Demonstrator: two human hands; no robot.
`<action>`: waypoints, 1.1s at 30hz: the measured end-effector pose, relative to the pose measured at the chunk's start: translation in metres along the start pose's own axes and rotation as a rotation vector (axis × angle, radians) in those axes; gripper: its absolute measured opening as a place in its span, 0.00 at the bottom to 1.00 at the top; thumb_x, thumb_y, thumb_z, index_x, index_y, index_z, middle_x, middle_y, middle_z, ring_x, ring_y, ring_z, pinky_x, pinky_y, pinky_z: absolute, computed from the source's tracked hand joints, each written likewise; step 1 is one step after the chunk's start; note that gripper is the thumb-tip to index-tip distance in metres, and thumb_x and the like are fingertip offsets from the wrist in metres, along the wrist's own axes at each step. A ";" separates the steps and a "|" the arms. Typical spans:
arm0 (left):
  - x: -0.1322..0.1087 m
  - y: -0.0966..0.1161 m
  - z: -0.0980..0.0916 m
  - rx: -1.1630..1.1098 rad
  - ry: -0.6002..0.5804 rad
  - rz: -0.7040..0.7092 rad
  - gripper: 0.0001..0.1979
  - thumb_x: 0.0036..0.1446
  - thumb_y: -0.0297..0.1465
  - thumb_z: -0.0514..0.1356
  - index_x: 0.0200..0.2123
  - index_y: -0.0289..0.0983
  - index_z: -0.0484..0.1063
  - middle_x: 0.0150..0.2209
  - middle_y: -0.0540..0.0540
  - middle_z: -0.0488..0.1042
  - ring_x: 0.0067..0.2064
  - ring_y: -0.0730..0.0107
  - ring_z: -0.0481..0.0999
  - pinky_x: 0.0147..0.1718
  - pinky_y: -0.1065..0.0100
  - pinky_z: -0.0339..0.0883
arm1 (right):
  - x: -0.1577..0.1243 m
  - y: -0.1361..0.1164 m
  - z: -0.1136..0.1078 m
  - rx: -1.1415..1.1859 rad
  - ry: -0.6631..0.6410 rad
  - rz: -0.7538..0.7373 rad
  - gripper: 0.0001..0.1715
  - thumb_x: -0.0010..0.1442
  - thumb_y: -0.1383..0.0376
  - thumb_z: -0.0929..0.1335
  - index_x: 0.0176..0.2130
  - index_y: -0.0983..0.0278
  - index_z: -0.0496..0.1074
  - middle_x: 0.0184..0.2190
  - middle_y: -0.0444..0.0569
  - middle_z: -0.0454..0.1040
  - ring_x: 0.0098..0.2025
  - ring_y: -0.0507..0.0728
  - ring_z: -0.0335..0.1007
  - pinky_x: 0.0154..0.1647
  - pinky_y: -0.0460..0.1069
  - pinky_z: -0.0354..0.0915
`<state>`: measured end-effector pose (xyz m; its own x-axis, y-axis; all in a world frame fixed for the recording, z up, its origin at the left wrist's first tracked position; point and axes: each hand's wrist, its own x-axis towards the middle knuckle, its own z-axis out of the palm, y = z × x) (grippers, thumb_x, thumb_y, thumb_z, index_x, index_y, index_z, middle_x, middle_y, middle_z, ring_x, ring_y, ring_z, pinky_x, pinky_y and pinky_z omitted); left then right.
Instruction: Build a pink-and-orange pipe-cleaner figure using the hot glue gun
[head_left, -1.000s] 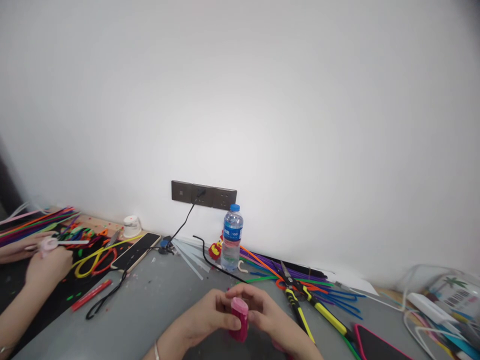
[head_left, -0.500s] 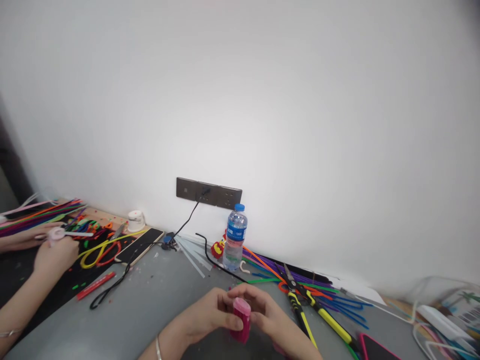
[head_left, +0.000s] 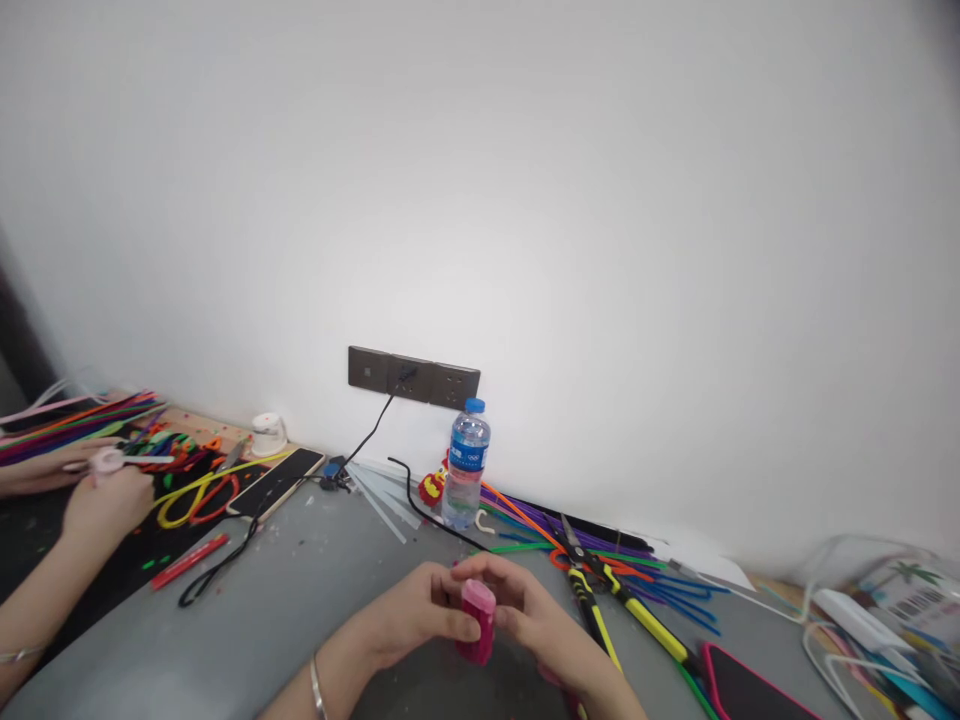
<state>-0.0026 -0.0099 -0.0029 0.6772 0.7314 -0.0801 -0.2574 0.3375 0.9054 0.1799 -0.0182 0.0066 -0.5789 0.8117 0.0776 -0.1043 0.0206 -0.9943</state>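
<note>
In front of me at the bottom of the head view, a short, dark pink block with a paler pink top [head_left: 478, 597] stands upright between my hands. It looks fuzzy, but I cannot make out its exact kind. My left hand [head_left: 420, 615], with a silver bangle at the wrist, is closed on its left side, the thumb pressed across the front. My right hand [head_left: 536, 620] is curled round the far and right sides, its thumb against the edge. Some fingertips behind the block are hidden.
A water bottle [head_left: 466, 470] stands by the wall beside a small red figure [head_left: 433, 487]. Yellow-black scissors [head_left: 645, 625] lie right, near colored pipe cleaners [head_left: 682, 590] and a pink-edged phone [head_left: 750, 685]. Another phone [head_left: 279, 482] lies left, near another person's hands [head_left: 112, 500].
My view has shifted slightly, so most things sit a little higher and further left. Both hands keep their hold on the pink block, with hardly any change in their grip.
</note>
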 end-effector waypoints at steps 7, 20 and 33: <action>0.000 0.000 0.000 -0.008 0.006 0.007 0.13 0.37 0.32 0.73 0.27 0.31 0.79 0.24 0.49 0.74 0.27 0.74 0.68 0.30 0.72 0.59 | 0.000 0.001 0.000 0.027 -0.021 -0.031 0.31 0.49 0.46 0.72 0.46 0.61 0.72 0.39 0.50 0.73 0.42 0.60 0.69 0.43 0.52 0.64; 0.002 -0.003 -0.002 -0.034 0.024 0.010 0.14 0.36 0.32 0.73 0.28 0.30 0.80 0.25 0.48 0.75 0.28 0.72 0.69 0.32 0.70 0.60 | 0.003 -0.001 0.000 -0.022 0.024 -0.012 0.24 0.51 0.52 0.72 0.44 0.61 0.72 0.40 0.49 0.74 0.43 0.60 0.68 0.44 0.51 0.63; 0.002 -0.001 -0.001 -0.025 0.003 0.016 0.17 0.38 0.38 0.73 0.28 0.30 0.80 0.24 0.46 0.74 0.28 0.72 0.68 0.33 0.70 0.58 | 0.002 -0.004 0.000 -0.045 0.032 0.002 0.22 0.53 0.52 0.70 0.43 0.62 0.72 0.38 0.48 0.72 0.41 0.59 0.67 0.41 0.50 0.62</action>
<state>-0.0018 -0.0082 -0.0043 0.6711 0.7384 -0.0666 -0.2851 0.3400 0.8962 0.1795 -0.0167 0.0102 -0.5526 0.8301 0.0743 -0.0664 0.0451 -0.9968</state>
